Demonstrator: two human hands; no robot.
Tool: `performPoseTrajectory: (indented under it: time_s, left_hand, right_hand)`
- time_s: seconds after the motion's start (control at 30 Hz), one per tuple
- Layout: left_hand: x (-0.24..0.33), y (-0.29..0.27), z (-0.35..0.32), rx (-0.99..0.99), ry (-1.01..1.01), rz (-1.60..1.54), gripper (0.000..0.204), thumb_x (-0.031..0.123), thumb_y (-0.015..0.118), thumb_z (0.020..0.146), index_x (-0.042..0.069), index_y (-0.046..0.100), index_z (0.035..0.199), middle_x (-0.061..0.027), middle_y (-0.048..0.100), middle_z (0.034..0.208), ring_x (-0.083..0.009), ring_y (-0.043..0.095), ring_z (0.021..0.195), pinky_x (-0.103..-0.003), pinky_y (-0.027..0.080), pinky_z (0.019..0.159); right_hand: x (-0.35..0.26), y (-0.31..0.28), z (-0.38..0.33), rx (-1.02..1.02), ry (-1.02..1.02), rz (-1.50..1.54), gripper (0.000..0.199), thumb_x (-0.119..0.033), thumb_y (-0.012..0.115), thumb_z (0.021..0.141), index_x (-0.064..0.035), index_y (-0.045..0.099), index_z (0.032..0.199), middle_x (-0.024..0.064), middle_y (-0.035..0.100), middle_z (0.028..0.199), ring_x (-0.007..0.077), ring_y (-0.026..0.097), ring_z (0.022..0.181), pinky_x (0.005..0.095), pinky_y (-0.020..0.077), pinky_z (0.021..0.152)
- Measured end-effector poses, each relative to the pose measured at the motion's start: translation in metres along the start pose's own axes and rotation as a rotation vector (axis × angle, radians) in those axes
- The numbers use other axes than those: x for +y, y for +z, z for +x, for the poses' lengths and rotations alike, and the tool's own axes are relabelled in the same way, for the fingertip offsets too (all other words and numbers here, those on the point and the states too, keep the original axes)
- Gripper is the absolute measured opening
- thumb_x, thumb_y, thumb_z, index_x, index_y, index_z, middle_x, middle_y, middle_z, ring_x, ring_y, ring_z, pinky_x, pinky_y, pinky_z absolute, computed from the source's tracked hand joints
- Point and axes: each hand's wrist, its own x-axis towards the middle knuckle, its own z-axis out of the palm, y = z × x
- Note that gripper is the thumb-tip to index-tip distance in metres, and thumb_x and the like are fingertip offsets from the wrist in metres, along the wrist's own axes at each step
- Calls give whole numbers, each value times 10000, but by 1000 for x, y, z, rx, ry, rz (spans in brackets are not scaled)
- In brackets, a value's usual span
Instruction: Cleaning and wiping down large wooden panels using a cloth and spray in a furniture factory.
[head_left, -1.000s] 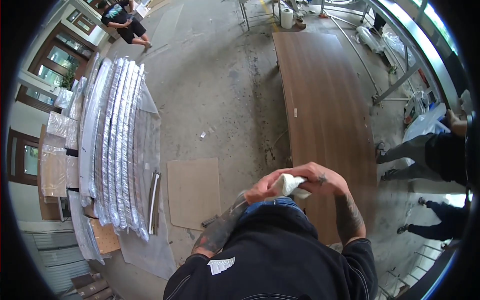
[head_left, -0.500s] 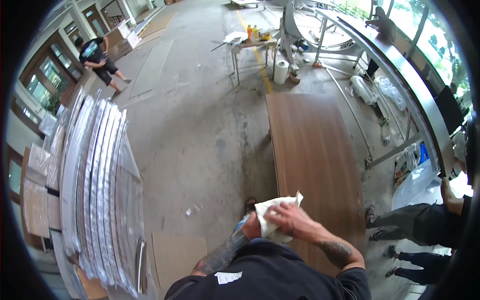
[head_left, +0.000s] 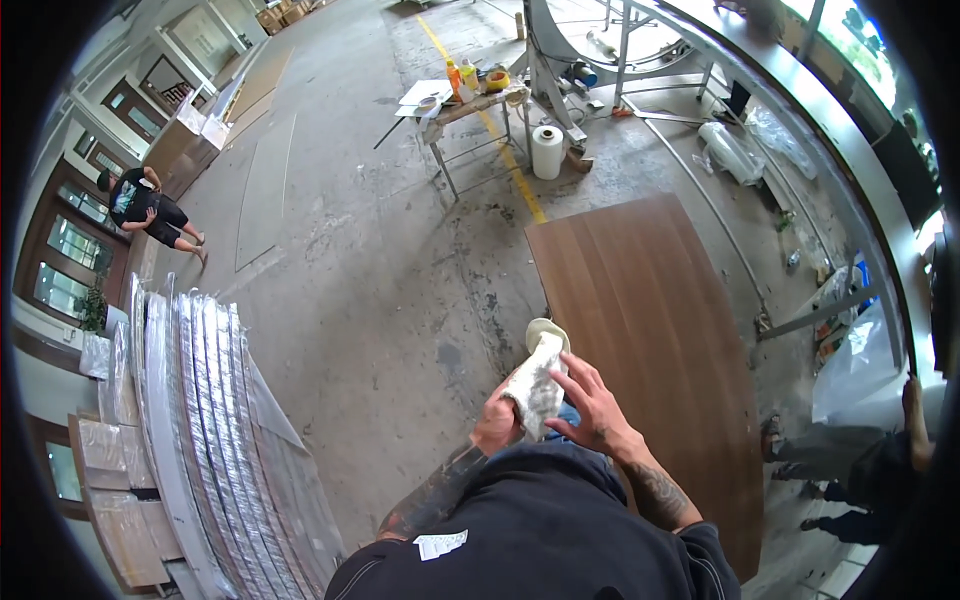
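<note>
Both hands up in front of chest, working a white rag (head_left: 537, 385). Left hand (head_left: 497, 425) fisted round rag's lower end, fingers pressed tight on cloth. Right hand (head_left: 590, 405) w/ fingers spread, fingertips on rag's right side, steadying or folding; not a full clamp. Rag bunched into a roll, top end flared open, held above near left edge of long brown wood-grain panel (head_left: 650, 330) lying flat on concrete floor (head_left: 380, 270).

Step, as judged: prepping the cloth, i.e. folding or wringing into a pad, before any contact w/ panel. No wiping yet; rag clear of wood surface.

Next move prob. calls for: flat pad face, firm one-hand grip, then a lean fwd and down to reach panel, strokes along grain.

Around: stack of plastic-wrapped panels (head_left: 200, 420) near left. Small work table (head_left: 465, 105) w/ bottles and papers far centre, white paper roll (head_left: 547, 152) just right of it. Person in black tee (head_left: 140, 205) far left by doors. Another person's legs (head_left: 840, 480) near right, beside panel's right edge.
</note>
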Motion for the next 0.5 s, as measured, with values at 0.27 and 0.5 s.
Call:
performPoseTrajectory:
  time_s: [0.27,0.5]
  left_hand:
    - [143,-8,112,249,79,269,423,111,505,975,24,471,1387,-71,582,1207,-165,573,1068,-310,483,892]
    - [269,-34,239,-19,69,-54,527,127,509,926,10,418,1431,-108,551,1355,-244,530,1260,-409,413,1063]
  right_hand:
    - [67,15,225,-156,-135,205,1054,-427,803,754,10,230,1523,354,160,1559,509,191,1453,531,247,1185]
    - [144,46,382,-60,-157,236,924,-214,740,747,33,261,1497,347,235,1519,506,204,1442,506,229,1200]
